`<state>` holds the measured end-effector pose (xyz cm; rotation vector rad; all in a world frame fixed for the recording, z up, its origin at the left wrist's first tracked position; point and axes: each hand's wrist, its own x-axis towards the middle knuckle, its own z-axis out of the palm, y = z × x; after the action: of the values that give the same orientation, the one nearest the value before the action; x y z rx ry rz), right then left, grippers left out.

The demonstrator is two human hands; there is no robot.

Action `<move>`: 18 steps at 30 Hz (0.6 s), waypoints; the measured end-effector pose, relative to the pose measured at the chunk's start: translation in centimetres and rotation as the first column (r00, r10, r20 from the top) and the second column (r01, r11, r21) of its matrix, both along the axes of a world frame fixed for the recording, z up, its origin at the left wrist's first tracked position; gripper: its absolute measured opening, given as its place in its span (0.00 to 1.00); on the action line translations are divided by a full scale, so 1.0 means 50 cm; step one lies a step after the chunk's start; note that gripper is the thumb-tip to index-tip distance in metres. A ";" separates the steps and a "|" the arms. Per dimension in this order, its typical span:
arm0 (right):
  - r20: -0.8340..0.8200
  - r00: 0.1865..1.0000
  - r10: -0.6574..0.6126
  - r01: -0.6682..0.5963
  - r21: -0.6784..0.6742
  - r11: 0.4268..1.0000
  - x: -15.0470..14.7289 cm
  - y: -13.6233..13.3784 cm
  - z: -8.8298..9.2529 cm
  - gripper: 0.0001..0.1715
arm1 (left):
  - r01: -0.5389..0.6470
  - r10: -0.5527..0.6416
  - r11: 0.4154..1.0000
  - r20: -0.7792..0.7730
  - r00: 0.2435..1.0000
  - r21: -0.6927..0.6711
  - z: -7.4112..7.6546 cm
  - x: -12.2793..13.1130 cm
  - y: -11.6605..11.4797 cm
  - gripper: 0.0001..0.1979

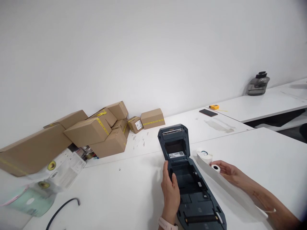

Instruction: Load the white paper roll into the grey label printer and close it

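Observation:
A dark printer-like device (192, 182) lies on the white table with its lid (174, 142) raised, showing an inner compartment and a black roller near the front. My left hand (170, 195) rests against the left side of its body, fingers somewhat apart, gripping nothing loose. To the right of the device, my right hand (226, 171) holds a small white paper roll (215, 168) by its side. A long white strip (230, 188) runs past this hand toward the front right. Just behind the small roll stands another white roll (205, 156).
Cardboard boxes (87, 131) are piled at the back left, beside plastic packets (66, 171) and a black cable (61, 207). Farther back on the right are a phone (208, 112), a yellow tape measure (214, 107) and a grey jug (258, 85).

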<state>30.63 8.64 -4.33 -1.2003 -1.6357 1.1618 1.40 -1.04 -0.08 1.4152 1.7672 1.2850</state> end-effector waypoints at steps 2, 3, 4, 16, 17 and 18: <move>-0.047 0.996 0.079 -0.082 -0.057 0.995 -0.005 -0.002 -0.008 0.38 | 0.000 0.000 1.000 0.018 1.000 0.004 -0.001 0.000 0.000 0.29; -0.069 0.993 0.098 -0.104 -0.083 0.991 0.002 -0.003 -0.013 0.37 | 0.000 0.000 1.000 0.027 1.000 0.007 -0.001 0.000 0.000 0.29; -0.083 0.993 0.086 -0.094 -0.102 0.990 0.011 -0.002 -0.019 0.35 | 0.003 -0.004 1.000 0.036 0.999 0.011 -0.001 0.000 0.000 0.29; 0.096 0.966 0.239 -0.224 -0.141 0.964 -0.011 0.113 0.053 0.46 | 0.031 -0.031 1.000 0.031 0.999 0.005 0.007 0.001 -0.005 0.28; 0.115 0.957 0.265 -0.250 -0.130 0.960 -0.023 0.117 0.062 0.44 | 0.036 -0.037 0.999 0.043 0.998 0.001 0.007 0.001 -0.005 0.29; 0.127 0.956 0.263 -0.249 -0.114 0.962 -0.032 0.118 0.068 0.42 | 0.039 -0.039 0.999 0.057 0.998 -0.002 0.007 0.001 -0.005 0.29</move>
<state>29.01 14.56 -0.92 -1.1776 -1.9050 1.3555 1.44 -1.30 0.29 1.3911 1.6952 1.2890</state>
